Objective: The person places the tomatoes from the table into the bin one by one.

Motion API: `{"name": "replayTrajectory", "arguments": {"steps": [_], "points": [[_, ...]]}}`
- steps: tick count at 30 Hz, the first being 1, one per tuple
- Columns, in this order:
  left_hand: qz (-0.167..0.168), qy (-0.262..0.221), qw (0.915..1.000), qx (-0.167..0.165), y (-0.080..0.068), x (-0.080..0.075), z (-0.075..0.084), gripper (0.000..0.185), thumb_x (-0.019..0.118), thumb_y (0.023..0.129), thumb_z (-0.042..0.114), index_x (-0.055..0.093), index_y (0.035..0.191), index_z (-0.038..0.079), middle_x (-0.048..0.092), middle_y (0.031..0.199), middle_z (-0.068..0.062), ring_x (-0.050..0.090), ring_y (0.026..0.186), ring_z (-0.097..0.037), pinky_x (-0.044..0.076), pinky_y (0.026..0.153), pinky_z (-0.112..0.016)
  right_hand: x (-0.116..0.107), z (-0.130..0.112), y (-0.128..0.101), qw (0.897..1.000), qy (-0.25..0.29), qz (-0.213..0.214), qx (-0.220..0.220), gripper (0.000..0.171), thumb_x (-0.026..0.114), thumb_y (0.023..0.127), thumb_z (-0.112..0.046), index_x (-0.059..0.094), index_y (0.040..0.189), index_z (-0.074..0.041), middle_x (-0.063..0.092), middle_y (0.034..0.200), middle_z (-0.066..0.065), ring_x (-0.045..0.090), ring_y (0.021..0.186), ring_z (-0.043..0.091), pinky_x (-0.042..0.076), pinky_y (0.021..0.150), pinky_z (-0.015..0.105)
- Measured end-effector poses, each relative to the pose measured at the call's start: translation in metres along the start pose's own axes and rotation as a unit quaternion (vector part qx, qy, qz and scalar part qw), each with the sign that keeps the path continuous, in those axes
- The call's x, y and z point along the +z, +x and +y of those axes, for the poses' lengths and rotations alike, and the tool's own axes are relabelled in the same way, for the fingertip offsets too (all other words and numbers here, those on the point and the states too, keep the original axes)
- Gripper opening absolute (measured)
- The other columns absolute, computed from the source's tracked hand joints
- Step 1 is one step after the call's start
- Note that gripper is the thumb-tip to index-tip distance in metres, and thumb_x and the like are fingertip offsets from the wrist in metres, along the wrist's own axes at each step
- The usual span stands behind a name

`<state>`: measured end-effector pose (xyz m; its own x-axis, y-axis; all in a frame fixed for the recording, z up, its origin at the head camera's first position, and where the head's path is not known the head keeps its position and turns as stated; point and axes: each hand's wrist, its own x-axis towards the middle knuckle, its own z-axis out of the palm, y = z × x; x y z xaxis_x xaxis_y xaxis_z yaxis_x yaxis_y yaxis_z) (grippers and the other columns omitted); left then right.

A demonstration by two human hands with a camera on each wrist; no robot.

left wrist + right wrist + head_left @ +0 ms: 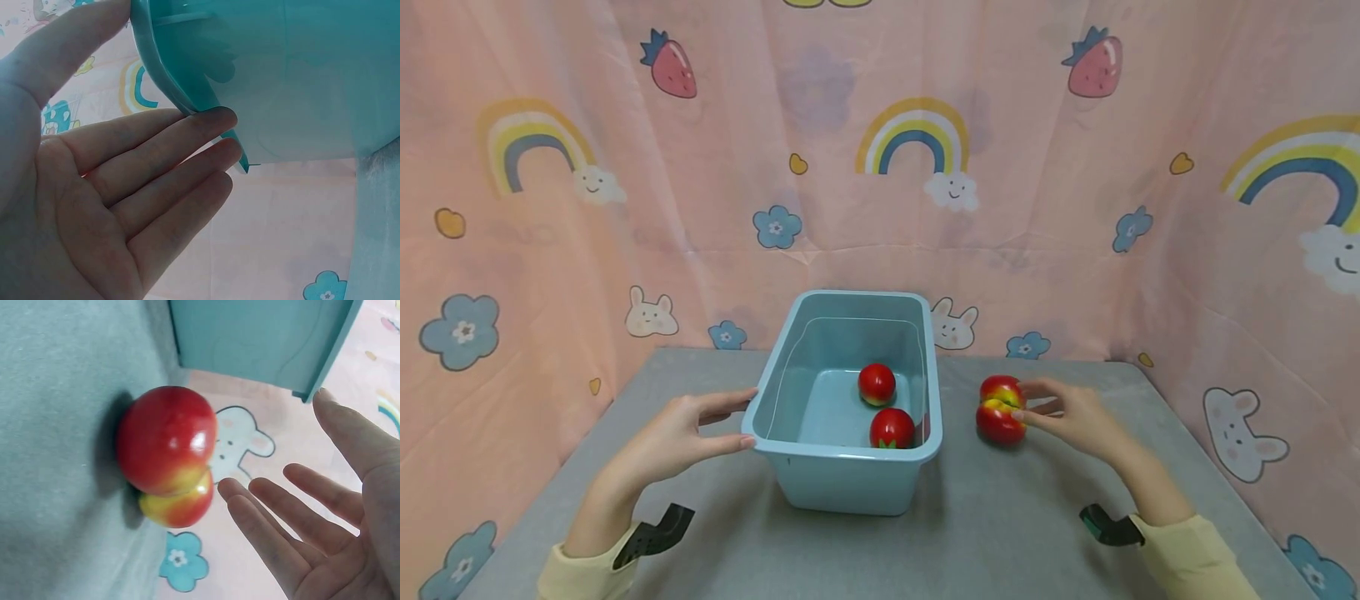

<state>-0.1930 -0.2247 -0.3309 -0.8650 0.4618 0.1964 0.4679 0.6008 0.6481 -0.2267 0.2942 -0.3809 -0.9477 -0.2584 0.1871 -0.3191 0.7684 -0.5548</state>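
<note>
A light-blue plastic bin [855, 479] stands on the table with two red tomatoes inside; the nearer tomato [892, 427] shows green at its base, and the other tomato [877, 384] lies just behind. My left hand [688, 429] touches the bin's left rim near the front corner, its fingers [169, 140] fairly straight. To the right of the bin, two red-and-yellow apples sit against each other: a front apple [998, 423] and a back apple [1002, 387]. At their right side is my right hand [1071, 417], fingers [306, 506] extended and not wrapped round either apple.
Grey cloth covers the table [722, 533]. A pink patterned curtain [715, 167] hangs behind the table and along its sides. Black straps [655, 536] stick out at both wrists beside the yellow sleeves [1198, 558].
</note>
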Motion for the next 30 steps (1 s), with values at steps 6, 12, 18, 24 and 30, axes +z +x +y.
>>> {"name": "replayTrajectory", "arguments": {"steps": [6, 12, 18, 24, 30], "points": [[-0.001, -0.001, 1.0000, -0.001, 0.000, 0.000, -0.001, 0.062, 0.070, 0.083, 0.043, 0.054, 0.135, 0.012, 0.057, 0.134, -0.003, 0.055, 0.122, -0.028, 0.047, 0.101, -0.043, 0.008, 0.010, -0.002, 1.000, 0.016, -0.001, 0.008, 0.053, 0.069, 0.086, -0.039, 0.058, 0.123, -0.004, 0.062, 0.120, 0.020, 0.066, 0.097, 0.034, 0.061, 0.073, 0.040], [0.001, 0.001, 1.0000, 0.001, -0.001, 0.001, -0.002, 0.061, 0.070, 0.084, 0.042, 0.054, 0.135, 0.013, 0.057, 0.134, -0.003, 0.056, 0.122, -0.027, 0.047, 0.101, -0.042, 0.016, 0.021, -0.003, 1.000, 0.018, 0.006, 0.009, 0.050, 0.070, 0.085, -0.037, 0.060, 0.121, -0.005, 0.064, 0.119, 0.018, 0.067, 0.095, 0.031, 0.061, 0.074, 0.036], [0.000, 0.001, 1.0000, -0.001, 0.000, 0.000, -0.002, 0.062, 0.069, 0.084, 0.043, 0.054, 0.135, 0.013, 0.057, 0.134, -0.003, 0.056, 0.122, -0.028, 0.047, 0.101, -0.043, 0.022, 0.030, -0.003, 1.000, 0.023, 0.000, 0.018, 0.048, 0.070, 0.086, -0.035, 0.060, 0.121, -0.004, 0.064, 0.118, 0.018, 0.068, 0.094, 0.030, 0.060, 0.077, 0.038], [0.000, 0.001, 1.0000, 0.001, 0.000, 0.000, -0.001, 0.062, 0.070, 0.083, 0.043, 0.054, 0.135, 0.013, 0.057, 0.134, -0.003, 0.056, 0.122, -0.028, 0.047, 0.101, -0.042, 0.027, 0.033, -0.001, 0.998, 0.030, -0.015, 0.047, 0.053, 0.069, 0.085, -0.041, 0.059, 0.124, -0.006, 0.062, 0.121, 0.018, 0.066, 0.099, 0.032, 0.060, 0.078, 0.040], [0.000, 0.002, 1.0000, 0.001, 0.000, 0.000, -0.001, 0.062, 0.070, 0.083, 0.043, 0.054, 0.135, 0.012, 0.057, 0.134, -0.003, 0.056, 0.121, -0.028, 0.047, 0.101, -0.042, 0.035, 0.036, 0.003, 0.998, 0.018, -0.014, 0.056, 0.059, 0.070, 0.083, -0.045, 0.058, 0.124, -0.005, 0.062, 0.121, 0.019, 0.065, 0.096, 0.031, 0.059, 0.079, 0.041]]}}
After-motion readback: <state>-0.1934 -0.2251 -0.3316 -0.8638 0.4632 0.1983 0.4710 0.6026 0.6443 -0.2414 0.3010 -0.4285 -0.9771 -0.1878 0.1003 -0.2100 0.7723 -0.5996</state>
